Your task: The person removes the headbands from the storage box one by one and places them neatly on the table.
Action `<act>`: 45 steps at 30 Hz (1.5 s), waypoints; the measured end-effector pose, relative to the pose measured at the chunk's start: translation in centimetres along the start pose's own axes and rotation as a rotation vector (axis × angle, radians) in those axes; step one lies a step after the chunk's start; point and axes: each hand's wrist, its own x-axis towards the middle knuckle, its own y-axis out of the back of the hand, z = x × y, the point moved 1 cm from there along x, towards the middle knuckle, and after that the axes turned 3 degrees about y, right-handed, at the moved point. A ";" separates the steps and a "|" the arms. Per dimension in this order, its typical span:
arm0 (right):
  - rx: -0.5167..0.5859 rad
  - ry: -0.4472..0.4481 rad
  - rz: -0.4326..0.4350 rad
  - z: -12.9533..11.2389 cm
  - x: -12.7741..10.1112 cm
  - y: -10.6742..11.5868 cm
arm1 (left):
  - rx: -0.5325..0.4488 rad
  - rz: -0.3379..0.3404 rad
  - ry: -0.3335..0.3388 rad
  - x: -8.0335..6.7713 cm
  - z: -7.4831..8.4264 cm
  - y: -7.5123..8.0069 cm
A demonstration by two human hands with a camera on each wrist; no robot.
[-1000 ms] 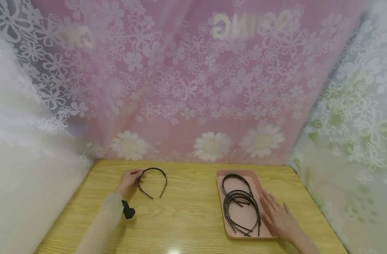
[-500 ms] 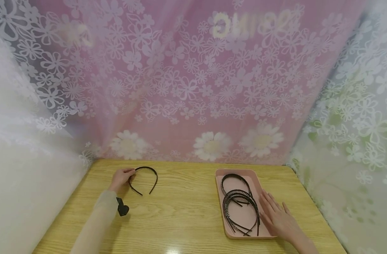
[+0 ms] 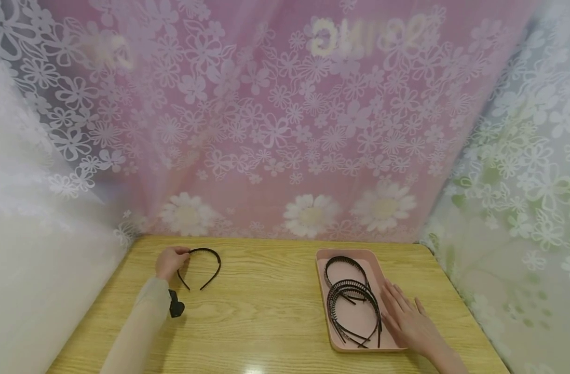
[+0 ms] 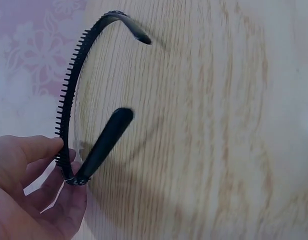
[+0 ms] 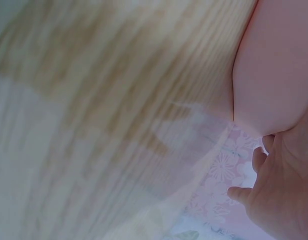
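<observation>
My left hand (image 3: pixel 170 262) pinches a thin black headband (image 3: pixel 217 259) by one side, at the far left of the table. In the left wrist view the headband (image 4: pixel 69 95) shows small comb teeth along its outer edge, and the thumb and fingers of the left hand (image 4: pixel 39 185) grip it low on the band. My right hand (image 3: pixel 408 319) rests with straight fingers against the right wall of a pink tray (image 3: pixel 392 340). Inside that tray lie several black toothed headbands (image 3: pixel 352 285), overlapping one another. The right wrist view shows the right hand (image 5: pixel 284 185) beside the tray's outer wall (image 5: pixel 274 65).
The wood-grain table (image 3: pixel 261 311) ends at a pink flowered curtain (image 3: pixel 247 202) behind. Pale flowered sheets hang close on the left and right (image 3: pixel 514 234). A black heart-shaped piece (image 3: pixel 176 305) sits at the left sleeve's cuff.
My left hand has carried the headband leftward across the far part of the table. The right hand and the tray stay nearly where they were.
</observation>
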 end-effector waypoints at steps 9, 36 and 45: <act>0.007 0.001 0.007 0.2 0.0 -0.1 | 0.015 0.013 0.004 -0.2 -0.1 0.5; 0.002 0.022 0.024 0.0 -0.1 -0.2 | 0.109 0.143 -0.062 -0.4 0.8 0.5; 0.000 0.040 0.044 -0.3 -0.1 0.0 | -0.181 0.152 -0.066 -0.3 3.3 -0.9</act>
